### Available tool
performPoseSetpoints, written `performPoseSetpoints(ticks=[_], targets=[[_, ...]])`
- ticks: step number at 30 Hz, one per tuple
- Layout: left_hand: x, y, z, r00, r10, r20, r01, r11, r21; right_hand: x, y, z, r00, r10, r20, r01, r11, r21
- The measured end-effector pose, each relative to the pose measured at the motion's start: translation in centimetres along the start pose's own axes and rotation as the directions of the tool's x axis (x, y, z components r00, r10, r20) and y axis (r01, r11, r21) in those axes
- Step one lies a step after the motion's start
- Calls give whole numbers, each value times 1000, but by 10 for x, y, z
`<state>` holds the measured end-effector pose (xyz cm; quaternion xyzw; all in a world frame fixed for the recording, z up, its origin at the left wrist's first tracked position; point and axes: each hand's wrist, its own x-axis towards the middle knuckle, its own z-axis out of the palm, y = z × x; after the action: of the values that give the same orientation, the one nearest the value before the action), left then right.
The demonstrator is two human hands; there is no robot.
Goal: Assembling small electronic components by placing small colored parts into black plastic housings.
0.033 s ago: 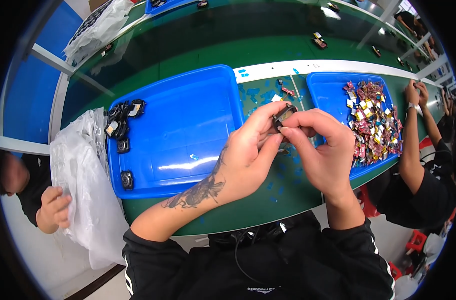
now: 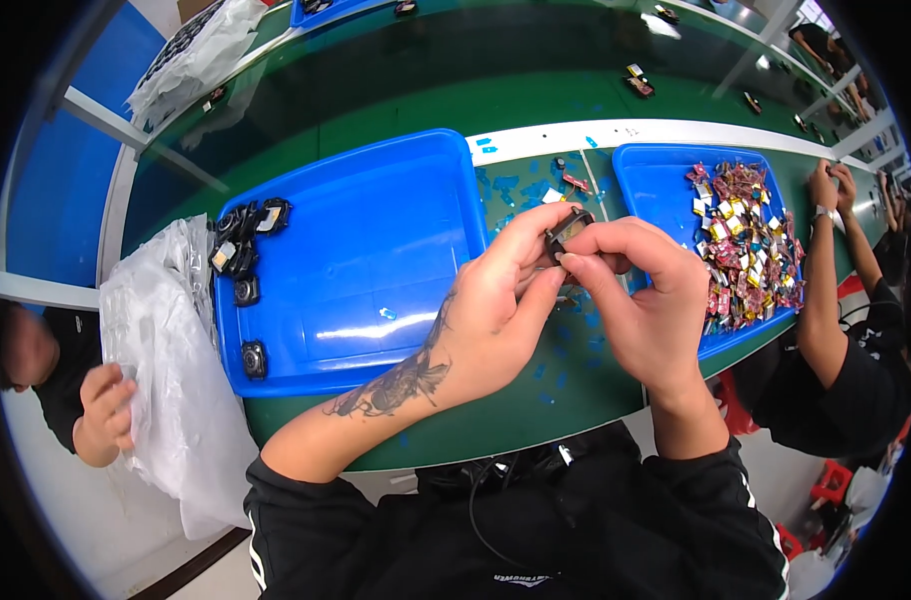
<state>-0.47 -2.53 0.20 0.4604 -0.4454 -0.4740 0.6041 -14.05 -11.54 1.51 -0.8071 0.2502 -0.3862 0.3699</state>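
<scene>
Over the bench, between two blue trays, both my hands meet around a small black plastic housing (image 2: 568,228). My left hand (image 2: 501,295) grips it from the left with curled fingers, its palm turned upward. On its near right edge, the thumb and fingertips of my right hand (image 2: 661,295) pinch together. The inner face of the housing looks tan or metallic, but fingers hide most of it. Several similar black units (image 2: 238,258) lie along the left side of the left blue tray (image 2: 376,225). The right blue tray (image 2: 641,165) holds a heap of red circuit boards and silver-yellow battery packs (image 2: 741,245).
Blue film scraps (image 2: 506,185), a small board (image 2: 576,183) and other bits lie on the green bench (image 2: 456,430). A white rail (image 2: 676,132) runs behind the trays. At left, a co-worker's hand (image 2: 106,410) is beside a translucent plastic bag (image 2: 171,390); another co-worker's arm (image 2: 824,260) is at right.
The co-worker's hand beside the plastic bag has shifted slightly up and to the left. My hands and the black housing look the same.
</scene>
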Motion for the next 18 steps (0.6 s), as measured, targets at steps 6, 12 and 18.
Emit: performPoseSetpoints(ticks=[6,12,18], targets=[[-1,-1,3,1000,-16,-22,16,1000,-2,-2,1,0,999,42,7,-42,998,55],[-2,-3,4,999,-21,-26,21,1000,-6,-2,3,1,999,45,-1,-45,997,68],[-3,-5,5,999,-29,-15,30,998,51,0,2,-2,999,41,28,-42,999,28]])
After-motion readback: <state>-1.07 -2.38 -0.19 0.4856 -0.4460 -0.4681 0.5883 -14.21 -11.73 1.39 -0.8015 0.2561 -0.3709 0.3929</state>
